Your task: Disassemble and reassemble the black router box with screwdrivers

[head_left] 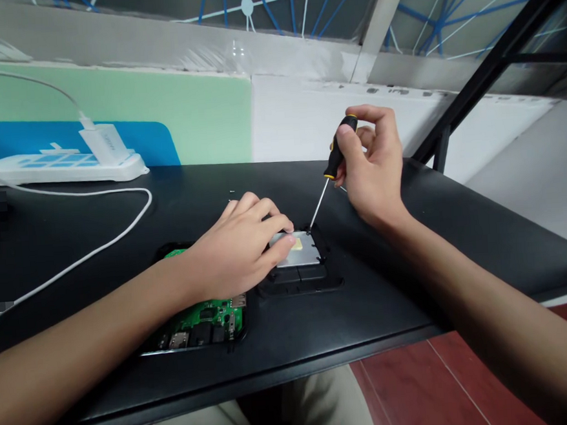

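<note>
Lying on the near side of the counter (376,284), the green circuit board (206,314) looks stiff but fragile, best taken by its edges. To its right, the left hand (237,248) has its grip apart, fingertips resting on the metal plate (305,251) in the black cover (334,283). The plate seems light, thin and rather slick, liable to slide or bend, so its rim suits a hold better than its face; the cover looks like light, stiff plastic, safest by its outer border. Farther right, the right hand (377,167) has its grip clamped on the screwdriver (341,149), whose thick handle should hold well; its tip meets the cover's far right corner, near the plate.
</note>
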Available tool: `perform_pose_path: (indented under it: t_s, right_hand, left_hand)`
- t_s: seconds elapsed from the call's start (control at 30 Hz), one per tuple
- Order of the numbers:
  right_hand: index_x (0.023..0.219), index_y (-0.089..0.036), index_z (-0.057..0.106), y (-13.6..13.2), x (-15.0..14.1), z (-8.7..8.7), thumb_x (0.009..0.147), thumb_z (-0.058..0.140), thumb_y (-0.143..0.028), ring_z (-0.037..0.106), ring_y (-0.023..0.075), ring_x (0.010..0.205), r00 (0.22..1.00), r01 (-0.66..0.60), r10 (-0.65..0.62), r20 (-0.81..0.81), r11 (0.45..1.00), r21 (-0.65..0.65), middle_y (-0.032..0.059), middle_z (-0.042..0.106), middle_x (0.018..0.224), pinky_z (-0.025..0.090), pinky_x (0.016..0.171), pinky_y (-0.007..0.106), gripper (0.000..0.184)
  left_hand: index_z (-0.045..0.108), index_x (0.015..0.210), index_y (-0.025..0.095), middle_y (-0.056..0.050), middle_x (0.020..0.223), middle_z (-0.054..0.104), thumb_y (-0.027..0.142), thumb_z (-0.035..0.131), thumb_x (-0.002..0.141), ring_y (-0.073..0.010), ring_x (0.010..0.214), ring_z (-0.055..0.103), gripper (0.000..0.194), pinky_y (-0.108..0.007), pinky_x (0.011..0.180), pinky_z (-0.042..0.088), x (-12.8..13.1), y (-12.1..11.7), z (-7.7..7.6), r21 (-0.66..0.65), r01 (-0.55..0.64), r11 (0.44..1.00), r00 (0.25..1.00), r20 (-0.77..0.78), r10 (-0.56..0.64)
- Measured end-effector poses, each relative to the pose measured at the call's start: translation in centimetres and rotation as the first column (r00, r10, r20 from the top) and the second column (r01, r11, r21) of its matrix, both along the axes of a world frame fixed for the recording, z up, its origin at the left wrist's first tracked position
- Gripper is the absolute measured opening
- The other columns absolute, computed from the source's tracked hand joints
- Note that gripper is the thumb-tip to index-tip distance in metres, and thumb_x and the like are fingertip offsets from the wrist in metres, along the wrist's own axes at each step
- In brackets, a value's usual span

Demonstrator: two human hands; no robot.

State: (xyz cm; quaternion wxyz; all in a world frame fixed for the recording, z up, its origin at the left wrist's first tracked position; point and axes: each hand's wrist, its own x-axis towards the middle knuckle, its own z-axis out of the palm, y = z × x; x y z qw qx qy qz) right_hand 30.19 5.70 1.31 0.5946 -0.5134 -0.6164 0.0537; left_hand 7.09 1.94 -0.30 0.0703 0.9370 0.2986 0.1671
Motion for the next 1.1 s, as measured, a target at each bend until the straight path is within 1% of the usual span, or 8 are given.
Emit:
perform_pose_path:
  t_s: [0.1, 0.17, 0.37, 0.47, 0.6, 0.77, 0.9, 1.1]
  right_hand:
    - [0.119, -0.032, 0.051, 0.12, -0.05, -0.12, 0.098, 0.058, -0.041, 0.051, 0.0086, 0.053, 0.995, -0.072, 0.075, -0.066, 0.996, 0.043, -0.0031, 0.055, 0.084, 0.045, 0.046, 0.026, 0.024]
    - [0.117, -0.031, 0.052, 0.21, -0.01, -0.25, 0.097, 0.06, -0.042, 0.049, 0.0077, 0.051, 0.991, -0.101, 0.104, -0.081, 0.994, 0.04, -0.0041, 0.054, 0.082, 0.044, 0.045, 0.025, 0.024]
    - [0.116, -0.034, 0.054, 0.49, 0.13, -0.48, 0.095, 0.062, -0.051, 0.052, 0.0076, 0.051, 0.994, -0.081, 0.083, -0.066, 0.996, 0.034, -0.0043, 0.055, 0.081, 0.043, 0.045, 0.024, 0.029]
    - [0.115, -0.033, 0.054, 0.45, 0.09, -0.39, 0.096, 0.061, -0.046, 0.052, 0.0081, 0.051, 0.994, -0.071, 0.072, -0.079, 0.997, 0.015, -0.0042, 0.054, 0.08, 0.043, 0.045, 0.025, 0.024]
    - [0.117, -0.032, 0.053, 0.23, -0.01, -0.23, 0.097, 0.06, -0.04, 0.049, 0.0088, 0.05, 0.991, -0.09, 0.09, -0.097, 0.996, 0.007, -0.0038, 0.054, 0.081, 0.043, 0.045, 0.027, 0.022]
    - [0.118, -0.031, 0.053, 0.07, -0.06, -0.12, 0.097, 0.06, -0.039, 0.048, 0.0086, 0.051, 0.992, -0.081, 0.082, -0.095, 0.997, 0.006, -0.0029, 0.055, 0.083, 0.043, 0.045, 0.027, 0.023]
    - [0.118, -0.031, 0.053, 0.04, -0.08, -0.03, 0.097, 0.06, -0.042, 0.05, 0.0072, 0.051, 0.994, -0.078, 0.078, -0.077, 0.997, 0.012, -0.0045, 0.054, 0.08, 0.043, 0.046, 0.023, 0.024]
    - [0.117, -0.029, 0.054, 0.21, -0.01, -0.16, 0.096, 0.061, -0.044, 0.048, 0.0059, 0.049, 0.993, -0.089, 0.091, -0.074, 0.996, 0.032, -0.0058, 0.053, 0.078, 0.043, 0.045, 0.022, 0.026]
  left_hand:
    - [0.069, 0.118, 0.02, -0.009, 0.118, 0.062, 0.041, 0.033, 0.109, -0.0282, 0.108, 0.048, 0.043, -0.051, 0.098, 0.038, 0.02, -0.03, 0.1, -0.017, 0.0, 1.0, 1.0, -0.004, 0.0]
    - [0.069, 0.119, 0.02, -0.009, 0.118, 0.062, 0.042, 0.033, 0.109, -0.0281, 0.108, 0.048, 0.043, -0.051, 0.098, 0.038, 0.04, -0.06, 0.19, -0.024, -0.002, 1.0, 1.0, -0.007, 0.002]
    - [0.068, 0.118, 0.02, -0.009, 0.119, 0.062, 0.043, 0.032, 0.108, -0.0287, 0.107, 0.049, 0.044, -0.052, 0.097, 0.038, 0.06, -0.12, 0.31, -0.031, -0.014, 0.999, 1.0, -0.023, 0.013]
    - [0.069, 0.118, 0.02, -0.009, 0.118, 0.062, 0.043, 0.031, 0.108, -0.0289, 0.108, 0.049, 0.045, -0.052, 0.097, 0.038, 0.07, -0.09, 0.3, -0.027, -0.016, 0.999, 1.0, -0.026, 0.015]
    - [0.069, 0.119, 0.02, -0.009, 0.118, 0.062, 0.043, 0.032, 0.108, -0.0286, 0.108, 0.049, 0.045, -0.052, 0.099, 0.038, 0.06, -0.06, 0.27, -0.035, -0.014, 0.999, 1.0, -0.019, 0.014]
    - [0.069, 0.118, 0.02, -0.009, 0.118, 0.062, 0.043, 0.032, 0.108, -0.0289, 0.108, 0.049, 0.045, -0.052, 0.097, 0.038, 0.08, -0.1, 0.27, -0.033, -0.012, 0.999, 1.0, -0.02, 0.011]
    - [0.069, 0.118, 0.02, -0.009, 0.118, 0.062, 0.043, 0.032, 0.108, -0.029, 0.108, 0.049, 0.044, -0.052, 0.097, 0.037, 0.08, -0.07, 0.24, -0.03, -0.007, 1.0, 1.0, -0.016, 0.006]
    - [0.069, 0.117, 0.02, -0.009, 0.117, 0.062, 0.043, 0.032, 0.108, -0.028, 0.106, 0.049, 0.045, -0.05, 0.097, 0.037, 0.04, 0.02, 0.23, -0.032, -0.003, 0.999, 1.0, -0.012, 0.002]
